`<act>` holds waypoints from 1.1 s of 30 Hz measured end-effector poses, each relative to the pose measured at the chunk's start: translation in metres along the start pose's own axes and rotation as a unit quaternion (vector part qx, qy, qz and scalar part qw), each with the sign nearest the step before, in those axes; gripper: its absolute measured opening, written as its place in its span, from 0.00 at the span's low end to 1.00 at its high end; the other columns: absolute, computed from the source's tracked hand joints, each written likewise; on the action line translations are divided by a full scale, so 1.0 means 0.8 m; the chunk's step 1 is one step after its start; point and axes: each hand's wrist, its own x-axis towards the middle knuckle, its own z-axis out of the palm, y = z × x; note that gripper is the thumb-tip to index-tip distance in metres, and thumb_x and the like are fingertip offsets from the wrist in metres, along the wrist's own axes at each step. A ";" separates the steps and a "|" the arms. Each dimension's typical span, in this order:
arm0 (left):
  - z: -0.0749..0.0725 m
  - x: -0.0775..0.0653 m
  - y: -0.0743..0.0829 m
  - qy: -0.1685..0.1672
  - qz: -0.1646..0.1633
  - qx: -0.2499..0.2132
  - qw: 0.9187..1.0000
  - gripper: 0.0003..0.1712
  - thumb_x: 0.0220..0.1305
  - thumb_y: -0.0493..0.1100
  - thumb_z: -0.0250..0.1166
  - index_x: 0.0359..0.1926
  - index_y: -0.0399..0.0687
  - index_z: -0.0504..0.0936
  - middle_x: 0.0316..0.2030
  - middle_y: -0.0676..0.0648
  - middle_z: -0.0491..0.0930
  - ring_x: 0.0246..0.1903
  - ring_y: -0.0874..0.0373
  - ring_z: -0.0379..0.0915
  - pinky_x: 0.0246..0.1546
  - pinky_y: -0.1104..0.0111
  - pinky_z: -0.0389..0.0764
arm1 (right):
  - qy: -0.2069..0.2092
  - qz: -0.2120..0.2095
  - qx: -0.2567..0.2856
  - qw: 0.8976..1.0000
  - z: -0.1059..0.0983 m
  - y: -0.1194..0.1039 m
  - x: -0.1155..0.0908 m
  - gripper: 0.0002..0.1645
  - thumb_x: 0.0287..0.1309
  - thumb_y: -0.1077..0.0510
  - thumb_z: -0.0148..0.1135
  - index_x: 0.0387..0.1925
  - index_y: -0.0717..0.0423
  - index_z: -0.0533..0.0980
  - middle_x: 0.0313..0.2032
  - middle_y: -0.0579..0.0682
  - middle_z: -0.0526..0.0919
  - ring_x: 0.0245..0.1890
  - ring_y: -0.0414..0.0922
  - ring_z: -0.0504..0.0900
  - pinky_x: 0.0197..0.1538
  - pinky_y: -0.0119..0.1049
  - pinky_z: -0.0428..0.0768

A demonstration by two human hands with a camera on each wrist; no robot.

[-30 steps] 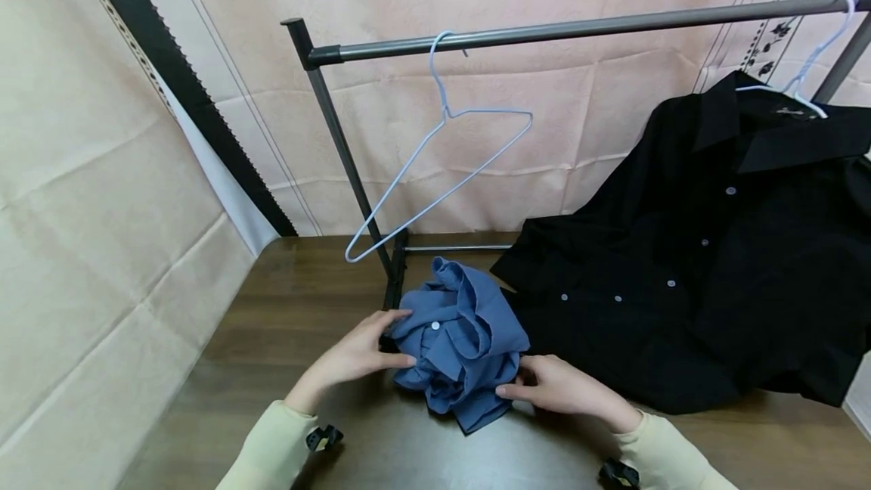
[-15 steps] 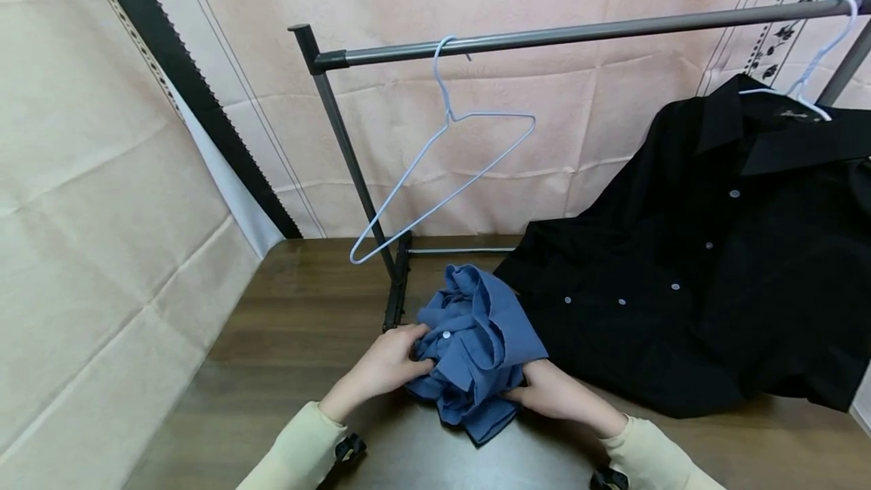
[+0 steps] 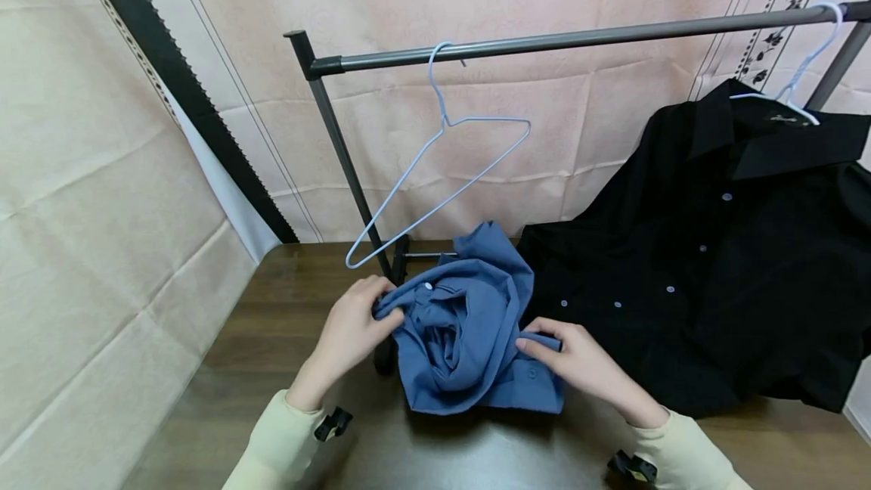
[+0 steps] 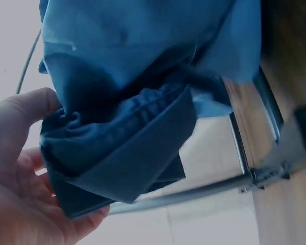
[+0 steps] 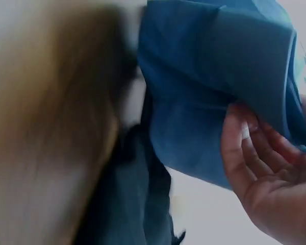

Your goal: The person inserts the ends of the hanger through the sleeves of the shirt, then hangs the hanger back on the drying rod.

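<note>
A crumpled blue button-up shirt is held up between both hands, just above the table, with a white button showing near its upper left. My left hand grips its left edge between thumb and fingers. In the left wrist view, that hand has folded fabric between thumb and fingers. At the shirt's right side my right hand pinches a fold. The right wrist view shows this hand's fingers against the blue cloth. An empty light-blue wire hanger hangs above the shirt.
A dark metal rack bar runs across the back, its left post behind the blue shirt. A black shirt hangs on another hanger at right, draping onto the wooden table. Pinkish cloth covers the wall.
The blue shirt has come up off the table and spread wider. Both hands have risen and moved apart, the left one to the left, the right one to the right.
</note>
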 end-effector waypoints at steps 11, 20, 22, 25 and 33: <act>0.037 -0.016 -0.044 -0.169 -0.065 -0.011 0.983 0.18 0.61 0.47 0.72 0.48 0.46 0.81 0.42 0.49 0.78 0.46 0.50 0.73 0.48 0.53 0.76 | -0.093 0.047 -0.015 0.994 -0.015 0.049 -0.013 0.11 0.70 0.48 0.62 0.41 0.51 0.80 0.32 0.44 0.79 0.30 0.39 0.76 0.33 0.33 0.72; 0.022 -0.012 -0.018 -0.118 -0.011 -0.104 0.987 0.27 0.59 0.49 0.76 0.57 0.52 0.79 0.47 0.51 0.77 0.47 0.53 0.71 0.49 0.56 0.75 | -0.054 0.016 -0.038 0.998 -0.012 0.044 -0.011 0.18 0.69 0.46 0.63 0.50 0.53 0.79 0.42 0.43 0.84 0.43 0.41 0.81 0.45 0.37 0.79; 0.025 -0.011 -0.014 -0.139 0.003 -0.118 0.983 0.30 0.59 0.53 0.76 0.60 0.53 0.78 0.52 0.51 0.76 0.52 0.53 0.71 0.54 0.54 0.75 | -0.074 0.013 -0.049 0.996 -0.008 0.041 -0.010 0.20 0.68 0.45 0.64 0.52 0.53 0.78 0.45 0.46 0.84 0.45 0.43 0.81 0.45 0.37 0.79; 0.037 -0.012 -0.011 -0.185 0.002 -0.121 0.975 0.39 0.58 0.59 0.74 0.68 0.56 0.72 0.62 0.49 0.72 0.62 0.51 0.67 0.61 0.51 0.70 | -0.121 0.005 -0.067 0.990 0.004 0.040 -0.008 0.24 0.66 0.43 0.65 0.55 0.53 0.77 0.48 0.49 0.83 0.44 0.42 0.81 0.43 0.37 0.78; 0.080 -0.017 -0.006 -0.286 0.009 -0.066 0.956 0.53 0.57 0.53 0.76 0.78 0.60 0.56 0.67 0.41 0.68 0.61 0.46 0.70 0.58 0.52 0.73 | -0.165 -0.028 -0.071 0.983 0.048 0.039 -0.005 0.33 0.59 0.42 0.72 0.60 0.52 0.74 0.53 0.45 0.79 0.48 0.39 0.77 0.51 0.39 0.77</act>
